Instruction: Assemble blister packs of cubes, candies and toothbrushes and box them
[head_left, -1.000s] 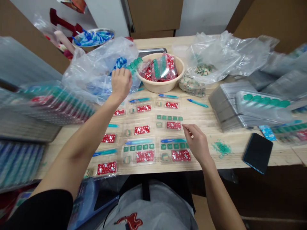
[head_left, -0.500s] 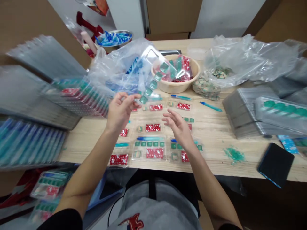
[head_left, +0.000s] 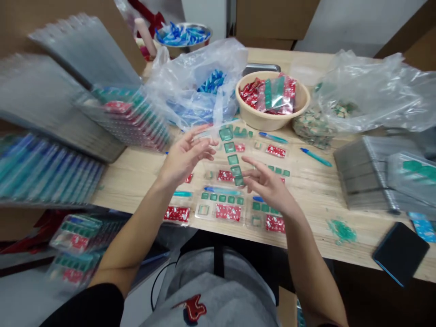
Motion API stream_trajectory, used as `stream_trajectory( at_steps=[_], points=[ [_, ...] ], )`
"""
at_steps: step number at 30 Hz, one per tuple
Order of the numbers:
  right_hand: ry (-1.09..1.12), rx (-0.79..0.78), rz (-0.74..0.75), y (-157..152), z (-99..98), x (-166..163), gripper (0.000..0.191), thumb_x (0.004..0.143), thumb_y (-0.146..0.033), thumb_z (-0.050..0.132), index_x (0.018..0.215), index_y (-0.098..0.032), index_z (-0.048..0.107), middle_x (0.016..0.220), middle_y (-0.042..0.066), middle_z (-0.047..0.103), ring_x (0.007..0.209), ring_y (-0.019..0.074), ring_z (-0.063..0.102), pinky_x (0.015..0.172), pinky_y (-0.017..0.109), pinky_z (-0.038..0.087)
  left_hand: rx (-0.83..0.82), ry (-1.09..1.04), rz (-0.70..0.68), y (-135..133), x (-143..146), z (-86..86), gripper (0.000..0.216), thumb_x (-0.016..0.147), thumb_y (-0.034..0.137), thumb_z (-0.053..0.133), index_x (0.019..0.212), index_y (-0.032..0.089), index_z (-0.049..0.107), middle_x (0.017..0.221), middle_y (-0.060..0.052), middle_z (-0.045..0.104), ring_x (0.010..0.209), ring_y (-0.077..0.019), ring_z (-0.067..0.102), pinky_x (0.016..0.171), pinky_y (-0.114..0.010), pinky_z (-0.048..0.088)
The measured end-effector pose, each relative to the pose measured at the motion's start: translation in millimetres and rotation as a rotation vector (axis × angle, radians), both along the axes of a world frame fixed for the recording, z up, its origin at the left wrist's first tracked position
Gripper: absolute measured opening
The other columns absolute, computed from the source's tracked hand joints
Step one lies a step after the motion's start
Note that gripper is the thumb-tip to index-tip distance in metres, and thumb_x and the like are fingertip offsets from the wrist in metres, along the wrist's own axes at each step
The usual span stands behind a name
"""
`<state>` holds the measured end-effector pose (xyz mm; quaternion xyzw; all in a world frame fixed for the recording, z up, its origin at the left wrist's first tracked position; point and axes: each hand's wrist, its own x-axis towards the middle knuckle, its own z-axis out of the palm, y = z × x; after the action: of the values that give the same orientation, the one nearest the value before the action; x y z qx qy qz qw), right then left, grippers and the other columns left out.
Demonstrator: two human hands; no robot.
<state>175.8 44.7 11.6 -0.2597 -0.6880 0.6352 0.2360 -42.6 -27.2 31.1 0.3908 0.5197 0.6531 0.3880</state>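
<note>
Blk sleeves (head_left: 97, 305); grey garment (head_left: 231, 290) w/ blk strap (head_left: 219, 261), red patch (head_left: 195, 307); hands (head_left: 182, 161) bare.

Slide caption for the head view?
Left hand and right hand flank a strip of green squares above clear trays on a wooden table.

Blurred clear trays (head_left: 51, 91) run off left edge! Right edge clips blue packet (head_left: 422, 225) and plastic bag (head_left: 388, 93)! Cream basin (head_left: 265, 119) partly hides metal tray (head_left: 261, 68); right hand (head_left: 267, 185) touching the green squares (head_left: 233, 159)? Too blurred to tell!
</note>
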Motion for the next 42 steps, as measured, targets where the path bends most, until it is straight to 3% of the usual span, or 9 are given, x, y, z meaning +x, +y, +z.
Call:
stream_trajectory(
  at_steps=[3,6,10,14,22,26,30,36,42],
  points=[
    [-0.065,0.046,-0.085,22.5,6.4,-2.9,0.049,0.082,-0.039,0.063,0.124,-0.017,0.054,0.083,0.003,0.069,0.064,0.0117,0.064,0.051,0.023,0.045,-0.011,0.081,0.038,2.8,-18.0,0.2,0.038,0.073,0.022,0.067,0.111,0.025,0.06,0.076,0.0,0.067,0.068,-0.0149,0.064,0.065,-0.029,0.054],
    [-0.137,0.099,-0.188,44.1,1.1,-15.0,0.041,0.082,-0.044,0.063,0.112,-0.016,0.057,0.069,0.001,0.065,0.057,0.0112,0.061,0.048,0.022,0.041,-0.1,0.214,0.037,-0.6,-29.0,-16.7,0.043,0.073,0.021,0.068,0.114,0.023,0.059,0.073,0.001,0.065,0.065,-0.0143,0.062,0.064,-0.028,0.052],
    [-0.373,0.215,-0.225,58.5,-29.7,-33.8,0.03,0.087,-0.038,0.055,0.108,-0.016,0.055,0.063,0.001,0.063,0.051,0.0118,0.058,0.046,0.023,0.039,-0.376,0.575,0.001,-9.5,-31.2,-54.1,0.053,0.079,0.022,0.06,0.131,0.021,0.049,0.067,0.003,0.062,0.054,-0.0128,0.056,0.056,-0.025,0.047],
    [-0.509,0.321,-0.249,57.3,-60.5,-47.8,0.026,0.084,-0.028,0.055,0.108,-0.017,0.056,0.064,0.0,0.062,0.056,0.0152,0.06,0.054,0.026,0.043,-0.528,0.79,0.012,-17.0,-23.0,-78.4,0.052,0.08,0.019,0.057,0.132,0.021,0.05,0.069,0.002,0.064,0.061,-0.0169,0.06,0.062,-0.028,0.047],
    [-0.663,0.627,-0.337,47.2,-60.9,-59.5,0.029,0.086,-0.02,0.052,0.113,-0.017,0.063,0.114,0.015,0.061,0.103,0.0282,0.06,0.088,0.042,0.047,-0.599,1.125,0.054,-5.4,-15.4,-65.2,0.029,0.084,0.022,0.058,0.112,0.016,0.066,0.106,-0.015,0.064,0.105,-0.0326,0.061,0.094,-0.044,0.045],
    [-0.665,0.72,-0.302,40.9,-63.9,-60.8,0.029,0.086,-0.018,0.056,0.112,-0.016,0.066,0.12,0.017,0.06,0.114,0.0313,0.054,0.1,0.048,0.041,-0.529,1.214,0.085,34.5,-15.9,-57.2,0.033,0.089,0.02,0.051,0.121,0.016,0.061,0.125,-0.017,0.059,0.121,-0.034,0.051,0.104,-0.047,0.037],
    [-0.634,0.762,-0.283,35.2,-69.9,-52.0,0.028,0.084,-0.016,0.059,0.11,-0.016,0.069,0.13,0.019,0.057,0.12,0.0328,0.051,0.102,0.05,0.039,-0.539,1.225,0.121,85.8,-18.8,-65.2,0.042,0.09,0.022,0.051,0.131,0.014,0.054,0.127,-0.02,0.059,0.121,-0.0352,0.051,0.103,-0.048,0.037],
    [-0.503,0.748,-0.353,43.3,-71.7,-22.2,0.029,0.087,-0.019,0.051,0.108,-0.016,0.07,0.119,0.017,0.062,0.114,0.0284,0.057,0.102,0.046,0.043,-0.569,1.23,0.122,120.4,-27.7,-84.8,0.043,0.085,0.019,0.054,0.127,0.017,0.058,0.115,-0.018,0.065,0.114,-0.0365,0.055,0.097,-0.051,0.039],
    [-0.353,0.636,-0.441,50.2,-70.5,-1.1,0.023,0.082,-0.021,0.054,0.096,-0.016,0.071,0.109,0.015,0.067,0.107,0.028,0.061,0.103,0.049,0.043,-0.4,1.286,0.143,119.4,-30.2,-88.9,0.019,0.085,0.017,0.053,0.092,0.015,0.07,0.119,-0.017,0.061,0.12,-0.0377,0.05,0.102,-0.053,0.036]
  ],
)
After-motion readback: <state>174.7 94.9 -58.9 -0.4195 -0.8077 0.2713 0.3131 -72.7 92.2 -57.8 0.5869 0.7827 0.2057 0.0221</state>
